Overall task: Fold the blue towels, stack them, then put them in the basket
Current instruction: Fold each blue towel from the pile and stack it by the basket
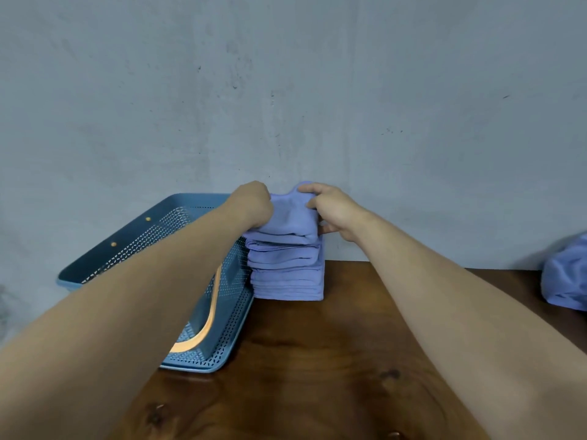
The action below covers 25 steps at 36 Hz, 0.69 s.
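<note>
A stack of folded blue towels (287, 274) stands on the wooden table against the wall, right beside the basket. On top of it lies the uppermost folded towel (293, 217). My left hand (252, 203) grips this towel's left side with curled fingers. My right hand (330, 208) pinches its right side, fingers over the top and thumb underneath. The blue perforated basket (104, 258) sits to the left of the stack, partly hidden by my left forearm, with an orange handle showing inside.
A heap of unfolded blue towels (567, 274) lies at the table's far right edge. The wooden table (317, 360) stretches toward me between my forearms. A grey wall rises directly behind the stack and basket.
</note>
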{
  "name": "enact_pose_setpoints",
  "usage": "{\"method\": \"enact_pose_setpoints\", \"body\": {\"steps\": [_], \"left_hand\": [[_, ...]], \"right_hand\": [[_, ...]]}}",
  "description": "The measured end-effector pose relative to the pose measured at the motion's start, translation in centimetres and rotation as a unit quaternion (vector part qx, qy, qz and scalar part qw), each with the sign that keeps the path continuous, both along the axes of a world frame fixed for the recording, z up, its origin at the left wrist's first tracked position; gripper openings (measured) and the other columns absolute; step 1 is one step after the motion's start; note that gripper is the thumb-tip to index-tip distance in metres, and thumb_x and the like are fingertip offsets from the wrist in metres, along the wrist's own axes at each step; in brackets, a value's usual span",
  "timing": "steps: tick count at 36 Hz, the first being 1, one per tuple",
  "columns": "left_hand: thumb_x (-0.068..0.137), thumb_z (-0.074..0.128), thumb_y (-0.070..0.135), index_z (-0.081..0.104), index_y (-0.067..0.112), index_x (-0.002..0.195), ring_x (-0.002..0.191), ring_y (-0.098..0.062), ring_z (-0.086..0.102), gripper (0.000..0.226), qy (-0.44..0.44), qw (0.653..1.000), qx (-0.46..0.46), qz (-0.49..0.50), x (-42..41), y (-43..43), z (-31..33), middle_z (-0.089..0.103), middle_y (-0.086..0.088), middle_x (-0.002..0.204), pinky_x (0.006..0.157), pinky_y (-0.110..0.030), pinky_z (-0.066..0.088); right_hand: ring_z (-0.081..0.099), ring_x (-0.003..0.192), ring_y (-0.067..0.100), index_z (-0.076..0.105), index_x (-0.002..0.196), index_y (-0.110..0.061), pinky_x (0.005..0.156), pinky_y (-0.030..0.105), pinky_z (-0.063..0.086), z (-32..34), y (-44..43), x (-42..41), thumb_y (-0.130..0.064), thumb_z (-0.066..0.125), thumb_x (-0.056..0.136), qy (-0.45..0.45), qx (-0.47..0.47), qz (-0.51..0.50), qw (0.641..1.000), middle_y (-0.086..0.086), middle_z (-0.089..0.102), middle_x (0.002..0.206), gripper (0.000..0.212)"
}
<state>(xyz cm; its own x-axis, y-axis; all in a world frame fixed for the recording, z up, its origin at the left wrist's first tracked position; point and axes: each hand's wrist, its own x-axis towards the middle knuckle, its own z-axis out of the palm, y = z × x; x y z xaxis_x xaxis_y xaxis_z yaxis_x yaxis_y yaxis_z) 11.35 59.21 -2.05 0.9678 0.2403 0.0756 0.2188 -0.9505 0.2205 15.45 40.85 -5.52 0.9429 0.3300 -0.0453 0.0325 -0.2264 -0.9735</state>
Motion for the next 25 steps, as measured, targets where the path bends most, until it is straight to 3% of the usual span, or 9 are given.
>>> {"method": "enact_pose_setpoints", "body": {"steps": [3, 9, 11, 13, 15, 18, 21, 23, 25], "left_hand": [[0.101, 0.048, 0.0, 0.058, 0.005, 0.138, 0.11, -0.033, 0.061, 0.039, -0.011, 1.0, 0.021, 0.005, -0.2, 0.1, -0.7, 0.058, -0.018, 0.14, 0.089, -0.039, 0.053], [0.1, 0.046, 0.003, 0.056, 0.004, 0.133, 0.116, -0.03, 0.052, 0.035, -0.054, 0.991, 0.117, -0.019, -1.3, -1.5, -2.8, 0.048, -0.015, 0.132, 0.084, -0.032, 0.04], [0.099, 0.046, 0.003, 0.056, 0.008, 0.136, 0.119, -0.03, 0.049, 0.039, -0.071, 0.986, 0.142, -0.046, -1.2, -1.7, -3.2, 0.05, -0.013, 0.132, 0.086, -0.034, 0.042], [0.101, 0.044, 0.008, 0.057, 0.013, 0.139, 0.122, -0.03, 0.048, 0.041, -0.088, 0.982, 0.142, -0.085, -0.9, -1.5, -3.3, 0.053, -0.01, 0.135, 0.093, -0.039, 0.047], [0.106, 0.038, 0.016, 0.057, 0.018, 0.144, 0.127, -0.03, 0.05, 0.042, -0.111, 0.978, 0.106, -0.14, -0.6, -1.3, -3.6, 0.057, -0.007, 0.141, 0.104, -0.046, 0.047], [0.111, 0.033, 0.027, 0.054, 0.022, 0.15, 0.138, -0.029, 0.049, 0.045, -0.107, 0.976, 0.04, -0.187, -0.5, -1.4, -3.6, 0.056, -0.006, 0.152, 0.113, -0.05, 0.042], [0.113, 0.03, 0.043, 0.042, 0.029, 0.16, 0.15, -0.025, 0.04, 0.051, -0.046, 0.983, -0.017, -0.179, -0.5, -1.6, -3.8, 0.043, 0.0, 0.165, 0.121, -0.046, 0.034], [0.108, 0.023, 0.064, 0.03, 0.038, 0.165, 0.158, -0.024, 0.028, 0.064, 0.008, 0.985, -0.021, -0.171, -0.5, -1.8, -4.2, 0.03, 0.004, 0.172, 0.126, -0.051, 0.025], [0.099, 0.013, 0.08, 0.015, 0.044, 0.167, 0.164, -0.026, 0.005, 0.077, 0.056, 0.986, 0.024, -0.158, -0.4, -2.0, -4.7, 0.01, 0.005, 0.177, 0.129, -0.059, 0.011]], "right_hand": [[0.061, 0.084, 0.02, 0.06, 0.142, -0.031, 0.065, 0.032, 0.058, -0.7, 0.2, 0.5, -0.006, 0.045, 0.102, 0.008, -0.03, -0.002, 1.0, 0.003, 0.063, 0.113, 0.05], [0.043, 0.064, 0.007, 0.062, 0.14, -0.028, 0.056, 0.021, 0.034, -1.6, 0.2, 1.2, -0.009, 0.045, 0.097, -0.077, -0.119, -0.046, 0.989, -0.01, 0.05, 0.083, 0.051], [0.047, 0.069, 0.006, 0.063, 0.141, -0.026, 0.06, 0.021, 0.037, -1.6, 0.1, 1.1, -0.007, 0.046, 0.095, -0.098, -0.13, -0.052, 0.985, -0.011, 0.054, 0.089, 0.052], [0.06, 0.092, 0.014, 0.063, 0.141, -0.023, 0.078, 0.024, 0.048, -1.7, 0.0, 1.1, -0.002, 0.046, 0.094, -0.108, -0.128, -0.055, 0.984, -0.002, 0.064, 0.115, 0.054], [0.059, 0.108, 0.02, 0.064, 0.141, -0.02, 0.089, 0.029, 0.048, -1.9, 0.0, 1.3, 0.002, 0.047, 0.094, -0.102, -0.1, -0.059, 0.988, 0.005, 0.062, 0.134, 0.054], [0.057, 0.09, 0.017, 0.064, 0.138, -0.017, 0.079, 0.028, 0.049, -1.9, -0.1, 1.4, 0.004, 0.047, 0.099, -0.069, -0.037, -0.072, 0.994, 0.006, 0.064, 0.117, 0.048], [0.053, 0.077, 0.013, 0.064, 0.137, -0.02, 0.068, 0.025, 0.047, -2.2, -0.2, 1.9, 0.0, 0.047, 0.101, -0.053, -0.056, -0.062, 0.995, 0.003, 0.063, 0.104, 0.045], [0.048, 0.075, 0.006, 0.061, 0.143, -0.021, 0.065, 0.02, 0.041, -2.6, -0.3, 2.0, -0.002, 0.049, 0.099, -0.062, -0.09, -0.048, 0.993, 0.004, 0.06, 0.11, 0.049], [0.044, 0.07, 0.005, 0.058, 0.148, -0.023, 0.059, 0.019, 0.038, -2.6, -0.4, 1.9, -0.002, 0.048, 0.098, -0.058, -0.107, -0.04, 0.992, 0.0, 0.058, 0.102, 0.055]]}}
